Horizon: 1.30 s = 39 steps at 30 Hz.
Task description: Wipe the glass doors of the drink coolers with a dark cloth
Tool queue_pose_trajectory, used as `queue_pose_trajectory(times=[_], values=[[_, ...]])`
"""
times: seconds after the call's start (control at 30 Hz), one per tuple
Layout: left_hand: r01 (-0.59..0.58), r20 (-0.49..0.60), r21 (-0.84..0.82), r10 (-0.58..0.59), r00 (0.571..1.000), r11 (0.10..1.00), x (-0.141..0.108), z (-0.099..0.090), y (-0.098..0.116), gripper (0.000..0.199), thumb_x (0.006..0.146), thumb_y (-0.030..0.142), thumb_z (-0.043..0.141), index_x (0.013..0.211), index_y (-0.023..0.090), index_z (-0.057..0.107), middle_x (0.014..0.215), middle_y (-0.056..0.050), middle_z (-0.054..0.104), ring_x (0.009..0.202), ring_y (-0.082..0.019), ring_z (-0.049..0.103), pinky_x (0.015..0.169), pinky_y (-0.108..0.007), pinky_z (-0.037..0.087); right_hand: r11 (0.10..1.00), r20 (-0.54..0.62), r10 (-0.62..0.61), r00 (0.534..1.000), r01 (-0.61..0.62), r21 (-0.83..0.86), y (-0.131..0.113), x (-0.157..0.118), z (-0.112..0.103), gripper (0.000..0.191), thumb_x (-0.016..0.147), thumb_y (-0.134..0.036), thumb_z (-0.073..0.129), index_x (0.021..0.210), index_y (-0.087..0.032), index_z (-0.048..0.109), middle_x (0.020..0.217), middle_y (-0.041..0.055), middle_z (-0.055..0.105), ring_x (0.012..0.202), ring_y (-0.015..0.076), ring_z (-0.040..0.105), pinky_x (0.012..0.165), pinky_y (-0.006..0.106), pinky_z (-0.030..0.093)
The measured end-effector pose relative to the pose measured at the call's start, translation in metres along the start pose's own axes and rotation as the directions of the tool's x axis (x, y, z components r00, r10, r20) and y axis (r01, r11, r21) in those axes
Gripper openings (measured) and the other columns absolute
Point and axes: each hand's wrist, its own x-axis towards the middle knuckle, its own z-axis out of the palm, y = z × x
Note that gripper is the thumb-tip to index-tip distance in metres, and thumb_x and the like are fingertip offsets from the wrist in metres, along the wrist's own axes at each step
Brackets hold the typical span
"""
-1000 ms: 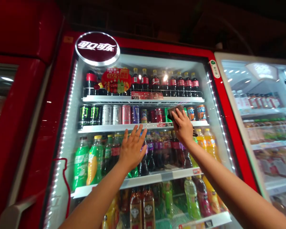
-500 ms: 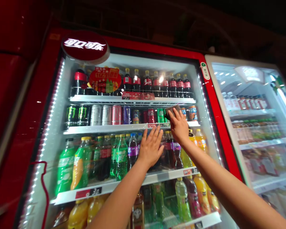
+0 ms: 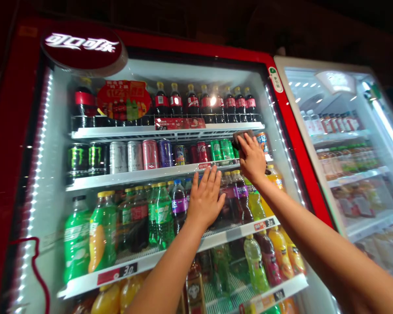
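My left hand lies flat on the glass door of a lit drinks fridge, fingers spread and nothing in it. Behind it are bottles on the middle shelf. Higher and to the right, my right hand presses a dark brown cloth against the same glass, its fingers stretched over it. The cloth covers part of the can row, between the green cans and an orange can. Part of the cloth is hidden under the fingers.
A round lit sign juts out at the fridge's upper left. Its red frame runs down the right side, beside a second glass-fronted fridge. A red oval sticker is at the upper left of the door.
My right hand has slid the cloth a little to the right across the glass, over an orange can. My left hand stays nearly in place. The view has shifted to the right.
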Motion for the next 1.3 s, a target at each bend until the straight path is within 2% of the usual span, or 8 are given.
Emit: queue_pose_trajectory(times=[0.13,0.3,0.43,0.57,0.8,0.97,1.1,1.3], values=[[0.009,-0.021,-0.033,-0.010,1.000,0.999,0.000,0.001,-0.001,0.073,0.101,0.045,0.044,0.162,0.015,0.017,0.170,-0.010,0.020,0.159,-0.025,0.005,0.130,-0.054,0.008,0.999,0.029,-0.018,0.999,0.019,-0.047,-0.009,-0.025,-0.004,0.069,0.094,-0.016,0.045,0.159,-0.037,0.034,0.162,0.0004,0.041,0.152,0.0349,0.030,0.110,0.058,0.045],[0.003,-0.070,-0.109,-0.010,0.997,0.994,0.001,0.006,-0.002,0.076,0.099,0.043,0.050,0.162,0.020,0.015,0.169,-0.009,0.023,0.159,-0.026,0.009,0.130,-0.055,0.010,0.980,0.143,-0.177,0.974,0.188,-0.066,-0.018,0.013,0.001,0.064,0.097,-0.018,0.043,0.157,-0.039,0.037,0.163,-0.0037,0.039,0.153,0.0286,0.030,0.116,0.053,0.041],[0.005,-0.115,-0.186,-0.027,0.993,0.983,0.001,0.010,-0.002,0.080,0.098,0.039,0.052,0.163,0.024,0.008,0.169,-0.008,0.023,0.158,-0.026,0.015,0.129,-0.055,0.014,0.993,0.060,0.003,0.998,0.004,-0.115,0.015,0.037,0.003,0.062,0.096,-0.019,0.044,0.157,-0.031,0.039,0.162,0.0045,0.041,0.151,0.0302,0.035,0.114,0.055,0.043],[-0.001,-0.131,-0.227,-0.029,0.991,0.974,0.001,0.010,-0.002,0.080,0.098,0.039,0.051,0.163,0.026,0.007,0.170,-0.008,0.022,0.157,-0.026,0.016,0.129,-0.055,0.013,0.987,-0.091,0.145,0.985,-0.151,-0.061,0.038,0.002,-0.001,0.064,0.095,-0.019,0.043,0.157,-0.031,0.037,0.158,0.0102,0.046,0.147,0.0338,0.039,0.110,0.063,0.044],[-0.009,-0.128,-0.169,-0.013,0.992,0.986,0.001,0.008,-0.003,0.076,0.100,0.041,0.050,0.163,0.023,0.011,0.169,-0.010,0.022,0.157,-0.026,0.016,0.129,-0.054,0.011,0.971,0.191,-0.187,0.964,0.211,-0.115,0.015,-0.008,-0.008,0.066,0.095,-0.015,0.045,0.157,-0.035,0.037,0.164,-0.0001,0.037,0.154,0.0280,0.028,0.117,0.052,0.041],[-0.016,-0.134,-0.122,-0.001,0.991,0.992,0.004,0.006,-0.007,0.075,0.100,0.044,0.048,0.163,0.023,0.014,0.169,-0.009,0.022,0.157,-0.025,0.017,0.129,-0.053,0.010,0.995,0.122,-0.087,0.989,0.093,-0.043,0.060,0.031,-0.012,0.064,0.095,-0.016,0.045,0.155,-0.036,0.040,0.160,0.0021,0.044,0.151,0.0293,0.034,0.115,0.056,0.043],[0.009,-0.126,-0.100,-0.022,0.992,0.995,0.006,0.003,-0.003,0.069,0.100,0.044,0.048,0.162,0.026,0.022,0.169,-0.007,0.024,0.157,-0.023,0.018,0.130,-0.052,0.008,0.994,0.073,0.039,0.997,-0.032,-0.103,0.091,0.006,-0.019,0.069,0.091,-0.012,0.046,0.157,-0.029,0.038,0.162,0.0071,0.041,0.152,0.0314,0.033,0.114,0.054,0.044],[-0.123,-0.087,-0.065,0.117,0.989,0.990,0.025,0.001,0.037,0.060,0.098,0.039,0.052,0.154,0.023,0.041,0.166,-0.004,0.031,0.155,-0.023,0.027,0.131,-0.047,0.001,0.972,0.199,-0.229,0.953,0.234,-0.002,0.068,-0.013,-0.022,0.061,0.096,-0.015,0.045,0.155,-0.032,0.043,0.164,-0.0003,0.038,0.156,0.0303,0.022,0.121,0.053,0.037]])
